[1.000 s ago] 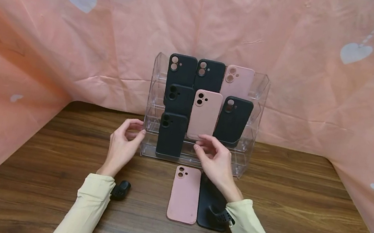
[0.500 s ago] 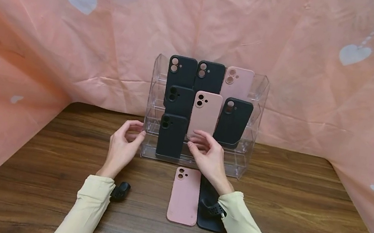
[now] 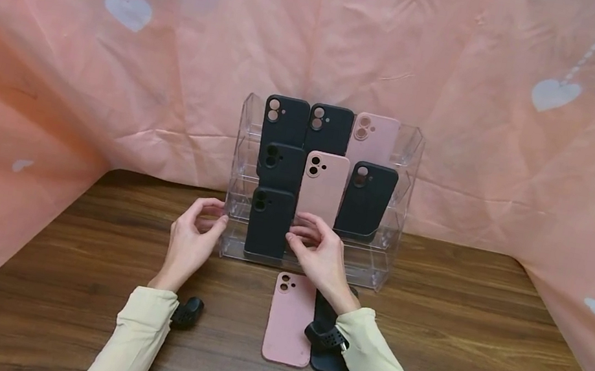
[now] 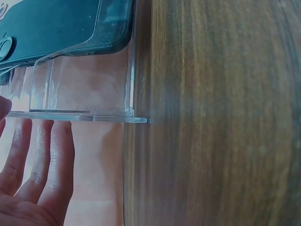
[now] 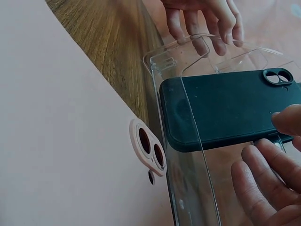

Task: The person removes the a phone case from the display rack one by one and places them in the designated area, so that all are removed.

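Well, on the far left is the person's left hand (image 3: pixel 192 240), coming out of a pale yellow cloth sleeve (image 3: pixel 134 329). Its thumb is on one side and its bent, slightly spread fingers are on the other side of the side wall of a clear plastic rack with steps (image 3: pixel 361 262), holding it. The rack is at 2 o'clock from this hand, on a brown wooden table (image 3: pixel 458 317).

Next is a black phone case with round corners (image 3: pixel 269 227), standing on the lowest step. It is between 2 and 3 o'clock from the left hand, and at 10 o'clock from the right hand (image 3: pixel 321 258). Two more black cases (image 3: pixel 281 166) stand behind it.

The right hand has its thumb and fingertips at the front case's right edge. The fingers bend softly, but I cannot tell if they pinch the case.

Between 6 and 7 o'clock from the right hand, a flat pink case (image 3: pixel 289 322) lies on the table. At 12 o'clock, a light pink case (image 3: pixel 323 183) stands in the rack. At 5 o'clock, a flat black case (image 3: pixel 327 360) lies partly under the wrist. At 1 o'clock, a tilted black case (image 3: pixel 368 199) leans in the rack.
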{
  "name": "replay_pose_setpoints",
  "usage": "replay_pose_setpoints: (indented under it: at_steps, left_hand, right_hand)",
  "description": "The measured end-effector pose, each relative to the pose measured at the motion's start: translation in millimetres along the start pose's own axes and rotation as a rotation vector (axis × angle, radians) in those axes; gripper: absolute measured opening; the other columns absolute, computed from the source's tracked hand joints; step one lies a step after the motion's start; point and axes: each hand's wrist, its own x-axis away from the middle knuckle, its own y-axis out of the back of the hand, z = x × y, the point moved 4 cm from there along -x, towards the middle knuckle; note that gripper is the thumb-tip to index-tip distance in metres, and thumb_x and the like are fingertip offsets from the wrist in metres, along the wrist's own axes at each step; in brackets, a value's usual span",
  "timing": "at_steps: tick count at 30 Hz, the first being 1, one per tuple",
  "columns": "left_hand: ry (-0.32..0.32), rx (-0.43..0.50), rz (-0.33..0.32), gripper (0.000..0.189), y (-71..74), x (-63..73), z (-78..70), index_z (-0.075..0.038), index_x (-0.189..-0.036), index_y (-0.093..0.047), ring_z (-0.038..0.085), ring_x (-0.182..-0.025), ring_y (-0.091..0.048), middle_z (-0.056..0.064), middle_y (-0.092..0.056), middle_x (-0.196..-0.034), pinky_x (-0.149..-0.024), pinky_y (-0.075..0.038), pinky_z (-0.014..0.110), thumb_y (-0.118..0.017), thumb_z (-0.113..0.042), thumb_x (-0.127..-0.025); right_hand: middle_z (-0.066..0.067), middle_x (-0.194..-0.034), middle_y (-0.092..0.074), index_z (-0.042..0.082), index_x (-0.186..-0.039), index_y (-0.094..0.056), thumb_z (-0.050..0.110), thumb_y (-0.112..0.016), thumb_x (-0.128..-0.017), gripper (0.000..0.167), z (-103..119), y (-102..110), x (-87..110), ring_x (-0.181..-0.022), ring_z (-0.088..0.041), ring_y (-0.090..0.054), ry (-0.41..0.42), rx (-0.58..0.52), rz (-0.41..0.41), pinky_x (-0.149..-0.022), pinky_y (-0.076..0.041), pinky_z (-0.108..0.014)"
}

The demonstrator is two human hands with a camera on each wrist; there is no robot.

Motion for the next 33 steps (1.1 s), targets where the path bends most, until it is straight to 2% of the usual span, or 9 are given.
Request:
replay_pose_setpoints:
  at_steps: [7,13,19,22,28,33]
  left_hand:
    - [-0.031,-0.007,-0.006,0.024,1.7,0.4,-2.4,-0.011,-0.118,-0.068,0.029,-0.091,-0.077,0.012,-0.073,-0.109,-0.060,-0.060,0.021,-0.072,-0.013,-0.094]
    - [-0.029,-0.002,0.003,0.022,0.2,-3.3,-2.2,-0.013,-0.117,-0.069,0.028,-0.091,-0.076,0.010,-0.073,-0.109,-0.059,-0.060,0.021,-0.072,-0.015,-0.095]
    - [-0.014,-0.001,0.003,0.024,0.5,-1.0,-0.1,-0.011,-0.119,-0.069,0.027,-0.090,-0.076,0.012,-0.073,-0.111,-0.060,-0.060,0.020,-0.071,-0.014,-0.095]
    - [-0.009,-0.008,0.003,0.024,0.5,-0.9,-0.2,-0.010,-0.119,-0.068,0.025,-0.090,-0.075,0.012,-0.073,-0.111,-0.061,-0.060,0.019,-0.071,-0.014,-0.096]
    - [-0.021,-0.002,0.003,0.024,0.0,-1.3,-1.9,-0.010,-0.119,-0.068,0.028,-0.090,-0.075,0.012,-0.073,-0.111,-0.061,-0.060,0.019,-0.071,-0.013,-0.096]
    - [-0.016,0.010,0.003,0.022,0.1,-0.8,-1.6,-0.013,-0.117,-0.070,0.030,-0.090,-0.075,0.012,-0.073,-0.110,-0.060,-0.059,0.017,-0.071,-0.014,-0.096]
  right_hand:
    - [-0.014,-0.102,-0.078,0.010,-0.130,-0.066,0.004,-0.078,-0.088,0.043,3.0,-3.4,-1.2,-0.091,-0.026,-0.076,0.048,0.012,-0.017,-0.084,-0.064,-0.036]
    - [-0.017,-0.101,-0.077,0.009,-0.131,-0.066,0.004,-0.079,-0.087,0.046,6.0,-2.3,-3.5,-0.087,-0.030,-0.077,0.064,0.011,-0.036,-0.082,-0.064,-0.045]
    - [-0.017,-0.100,-0.076,0.010,-0.132,-0.065,0.004,-0.079,-0.088,0.046,5.3,-3.5,-2.9,-0.084,-0.029,-0.077,0.051,0.000,-0.020,-0.078,-0.064,-0.038]
    - [-0.016,-0.101,-0.076,0.010,-0.131,-0.065,0.004,-0.079,-0.087,0.047,5.3,-3.6,-2.7,-0.083,-0.028,-0.076,0.070,0.010,-0.013,-0.077,-0.064,-0.034]
    - [-0.014,-0.105,-0.078,0.010,-0.132,-0.064,0.005,-0.079,-0.088,0.046,6.6,-3.4,-2.2,-0.086,-0.024,-0.077,0.140,0.051,-0.011,-0.077,-0.065,-0.034]
    - [-0.013,-0.101,-0.079,0.010,-0.134,-0.062,0.004,-0.078,-0.088,0.050,6.3,-3.0,-3.3,-0.092,-0.024,-0.076,0.141,0.040,-0.015,-0.079,-0.064,-0.033]
